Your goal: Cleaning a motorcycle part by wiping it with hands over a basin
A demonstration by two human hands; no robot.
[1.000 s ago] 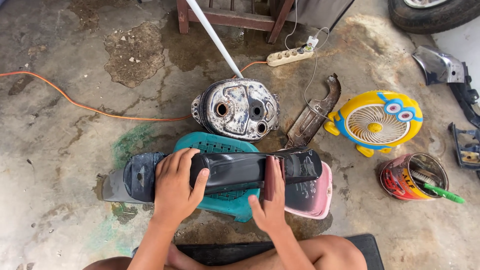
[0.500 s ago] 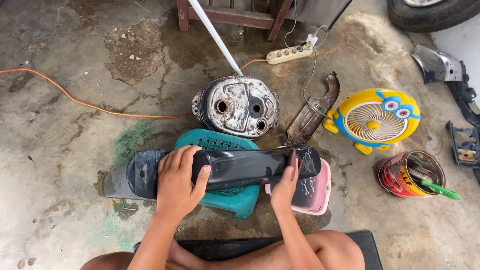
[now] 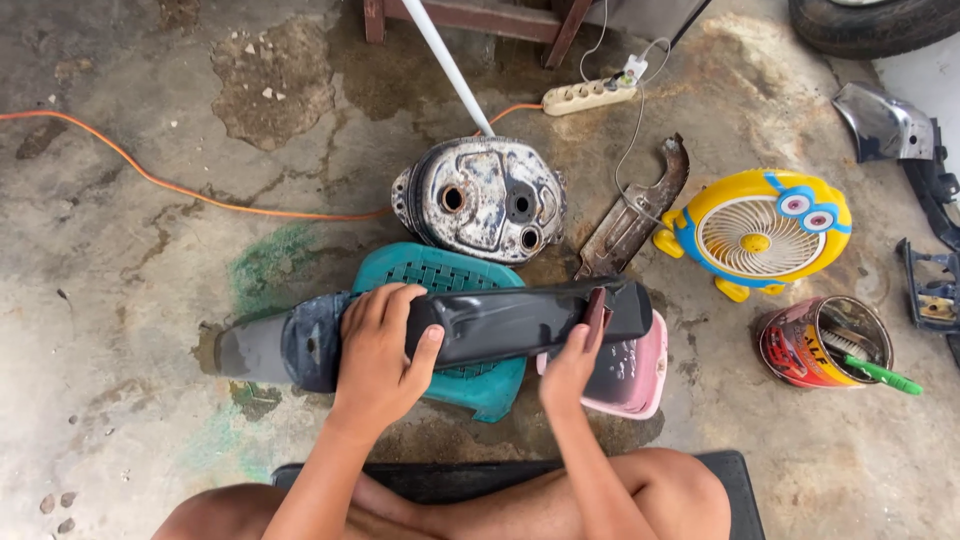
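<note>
While we looked down through the head camera, our left hand lay clamped over the top of a long black plastic fender panel, fingers curled across its far edge and thumb hooked on the near side. That panel lay crosswise in front of us, resting on a teal plastic stool and reaching out past it on both sides; its dull grey left end hung over the wet concrete floor. Our right hand pressed a small reddish-brown piece of sandpaper against the panel's right part, fingers closed on it, so the two hands sat well apart along the same panel. Just under the panel's right end stood a pink plastic container, touching the stool's side as far as we could tell.

Beyond the stool lay a worn metal fuel tank, with a white pipe slanting down to it. A rusty curved metal guard lay right of the tank, and a yellow and blue table fan stood right of that. Near the fan sat an open paint can with a green-handled brush sticking out. An orange cable ran across the floor, and a cream power strip lay near a wooden frame at the top.
</note>
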